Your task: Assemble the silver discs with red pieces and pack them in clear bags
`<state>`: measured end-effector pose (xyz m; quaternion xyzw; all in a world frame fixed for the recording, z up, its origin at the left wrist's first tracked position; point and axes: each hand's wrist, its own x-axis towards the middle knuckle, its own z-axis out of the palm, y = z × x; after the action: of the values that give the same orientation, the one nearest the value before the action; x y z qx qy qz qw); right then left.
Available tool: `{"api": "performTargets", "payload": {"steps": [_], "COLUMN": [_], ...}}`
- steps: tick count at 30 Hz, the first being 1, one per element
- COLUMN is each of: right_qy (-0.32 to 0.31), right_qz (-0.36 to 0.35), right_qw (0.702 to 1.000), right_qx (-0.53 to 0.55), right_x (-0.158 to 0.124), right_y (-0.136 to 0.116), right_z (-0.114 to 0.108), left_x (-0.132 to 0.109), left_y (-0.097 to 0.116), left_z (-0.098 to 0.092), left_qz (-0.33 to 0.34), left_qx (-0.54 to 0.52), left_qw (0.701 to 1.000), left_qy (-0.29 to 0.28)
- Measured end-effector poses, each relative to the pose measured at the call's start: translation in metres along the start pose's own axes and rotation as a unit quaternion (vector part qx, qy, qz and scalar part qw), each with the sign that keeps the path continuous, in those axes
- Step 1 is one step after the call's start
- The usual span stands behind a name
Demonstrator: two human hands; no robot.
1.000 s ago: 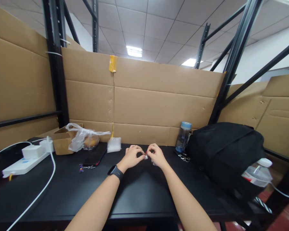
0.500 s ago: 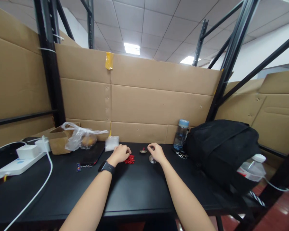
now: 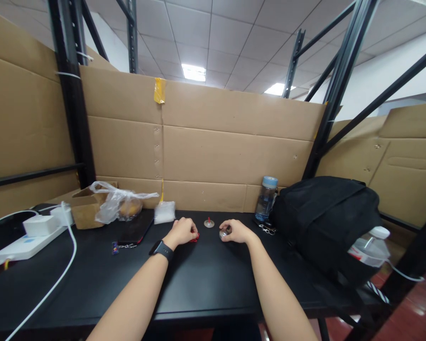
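My left hand (image 3: 184, 231), with a dark watch on its wrist, is bent over a small pile of thin red pieces (image 3: 195, 238). Its fingers are curled together at the pile, which they mostly cover; what sits between the fingertips is hidden. My right hand (image 3: 236, 231) has thumb and fingers closed around a small round silvery metal piece (image 3: 223, 234) on the black table (image 3: 206, 279). Between the hands, a little farther back, rests a small round metal disc (image 3: 209, 224) with a red bit sticking up from its middle.
At the left are a power strip (image 3: 21, 247) with white cables, a cardboard box (image 3: 88, 210), a plastic bag (image 3: 122, 201) and a dark flat case (image 3: 137, 228). A white packet (image 3: 164, 212) lies behind my left hand. A bottle (image 3: 266, 199) and black backpack (image 3: 326, 222) stand right.
My right hand has come down and closed around the silvery piece. My left hand has shifted slightly right and nearer, covering more of the red pile. The middle disc looks lighter and flatter.
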<state>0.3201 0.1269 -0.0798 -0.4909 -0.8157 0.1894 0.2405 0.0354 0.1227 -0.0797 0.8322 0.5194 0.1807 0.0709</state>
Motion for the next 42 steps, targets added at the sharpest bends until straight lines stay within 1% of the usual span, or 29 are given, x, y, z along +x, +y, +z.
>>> {"api": "performTargets", "payload": {"steps": [6,11,15,18,25,28,31,34,37,42], "right_qy": [0.009,-0.001,0.028,0.049,0.05,0.06,0.09,0.119,0.14,0.152], "right_qz": [0.01,0.005,-0.006,-0.004,-0.024,-0.036,-0.054,-0.056,-0.047,-0.047], "right_qw": [1.0,1.0,1.0,0.998,0.987,0.971,0.951,0.934,0.915,0.889], "right_qx": [0.004,0.011,0.012,0.049,0.152,0.227,0.29,0.333,0.375,0.43], "right_x": [-0.004,-0.006,-0.007,-0.006,-0.002,0.0,0.003,0.007,0.009,0.01], "right_y": [-0.006,-0.012,-0.015,-0.015,-0.02,-0.027,-0.036,-0.046,-0.053,-0.057], "right_z": [-0.004,-0.008,-0.009,-0.008,-0.004,0.0,0.008,0.018,0.025,0.028], "left_x": [-0.001,-0.002,-0.005,-0.007,-0.007,-0.003,-0.002,-0.002,-0.004,-0.006], "left_y": [0.005,0.007,0.011,0.015,0.017,0.019,0.025,0.032,0.037,0.044], "left_z": [0.002,0.002,0.004,0.006,0.007,0.003,-0.002,-0.005,-0.007,-0.01], "left_qz": [-0.001,-0.01,-0.023,-0.027,-0.018,-0.018,-0.028,-0.039,-0.035,-0.013], "left_qx": [0.0,-0.001,0.005,0.009,-0.007,-0.044,-0.089,-0.124,-0.142,-0.141], "left_qw": [1.0,1.0,0.999,0.999,0.994,0.989,0.976,0.961,0.955,0.961], "left_qy": [0.009,0.014,0.029,0.045,0.109,0.14,0.196,0.246,0.258,0.239]}}
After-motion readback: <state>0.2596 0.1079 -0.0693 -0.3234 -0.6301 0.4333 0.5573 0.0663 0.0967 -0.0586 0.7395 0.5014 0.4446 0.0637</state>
